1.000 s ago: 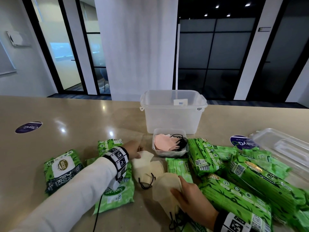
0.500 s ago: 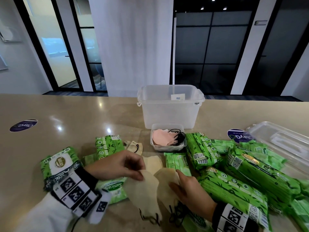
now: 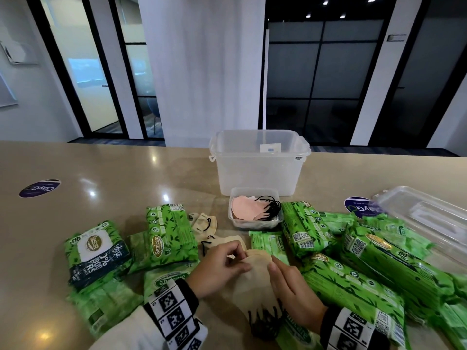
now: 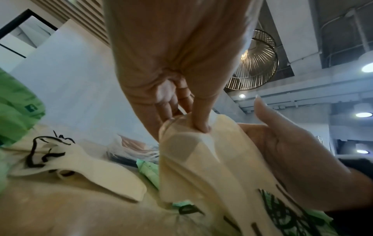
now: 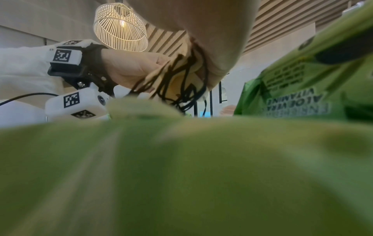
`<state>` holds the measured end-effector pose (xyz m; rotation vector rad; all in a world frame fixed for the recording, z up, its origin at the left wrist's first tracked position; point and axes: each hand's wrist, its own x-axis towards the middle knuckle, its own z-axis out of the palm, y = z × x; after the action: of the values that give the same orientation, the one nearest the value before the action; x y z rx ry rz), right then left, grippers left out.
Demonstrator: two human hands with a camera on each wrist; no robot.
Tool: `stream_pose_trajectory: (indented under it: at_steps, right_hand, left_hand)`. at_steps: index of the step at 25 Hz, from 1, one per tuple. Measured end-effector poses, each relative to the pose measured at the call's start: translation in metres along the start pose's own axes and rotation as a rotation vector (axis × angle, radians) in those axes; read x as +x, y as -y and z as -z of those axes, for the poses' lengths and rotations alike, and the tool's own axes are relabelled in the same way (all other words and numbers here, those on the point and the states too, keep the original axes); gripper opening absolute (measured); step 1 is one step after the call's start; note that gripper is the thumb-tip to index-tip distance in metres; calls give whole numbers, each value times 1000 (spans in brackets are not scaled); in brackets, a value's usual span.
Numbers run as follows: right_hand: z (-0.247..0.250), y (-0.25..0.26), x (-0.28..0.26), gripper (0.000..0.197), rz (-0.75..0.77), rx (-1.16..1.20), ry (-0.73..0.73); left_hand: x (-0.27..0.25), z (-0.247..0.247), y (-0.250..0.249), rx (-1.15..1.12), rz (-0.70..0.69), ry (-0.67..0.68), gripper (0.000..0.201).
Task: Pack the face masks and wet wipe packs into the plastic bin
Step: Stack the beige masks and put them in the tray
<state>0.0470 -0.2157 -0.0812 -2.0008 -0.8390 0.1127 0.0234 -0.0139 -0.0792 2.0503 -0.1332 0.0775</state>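
Low in the middle of the head view, both hands hold a stack of beige face masks [image 3: 255,281] just above the table. My left hand [image 3: 241,261] pinches the stack's top edge; the left wrist view shows its thumb and fingertips [image 4: 199,126] clamped on the beige masks [image 4: 201,159]. My right hand [image 3: 276,270] grips the stack's right side. The black ear loops [image 5: 177,83] dangle under it. The clear plastic bin [image 3: 260,170] stands open behind. Green wet wipe packs [image 3: 171,233] lie left and right of the hands.
A small clear tub [image 3: 255,222] with pink masks sits in front of the bin. Two loose beige masks [image 3: 206,227] lie beside it. The bin's clear lid [image 3: 429,223] rests at the far right. Round purple stickers [image 3: 40,188] mark the beige table.
My left hand lifted a beige mask off the table, carried it right, and laid it against the stack in my right hand. Now both hands grip the stack.
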Motion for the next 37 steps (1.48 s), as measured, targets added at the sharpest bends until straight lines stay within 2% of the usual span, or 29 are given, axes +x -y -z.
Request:
stream_pose_trajectory:
  at_steps: [3,6,8,10,12,14,17,19,23,27,30,33,37]
  right_hand:
    - [-2,0,0,29,32,-35,32]
    - [-7,-12,4,46,15,-187,77]
    - [-8,-14,5,56,-18,-228,71]
    - [-7,-13,5,55,-56,-260,61]
    - [-8,-14,6,50,-91,-308,63]
    - [-8,-18,6,46,-115,-345,36]
    - [-6,-26,7,39,-167,-383,-10]
    - [-5,-26,7,36,-182,-391,-12]
    - [-4,-21,8,31,-159,-398,-6]
    - [-3,-20,7,14,-154,-407,28]
    - [-5,-23,7,17,-139,-405,24]
    - [-6,-25,7,26,-130,-403,7]
    - [-7,-28,6,27,-110,-369,-4]
  left_hand:
    - [-1,-3,-1,15,-5,2,26]
    - [4,0,-2,29,15,23,20]
    - [16,8,-1,32,63,-20,9]
    - [33,18,4,202,105,-61,5]
    - [49,22,11,502,170,18,15]
    - [58,20,12,729,275,167,36]
    - [66,11,4,866,320,320,62]
    - [71,7,-1,911,281,338,61]
    - [80,1,5,1008,350,328,62]
    - [81,3,17,1048,390,289,70]
    - [81,11,24,1049,346,266,58]
    - [78,22,30,911,335,235,39]
    - [64,35,27,676,234,127,36]
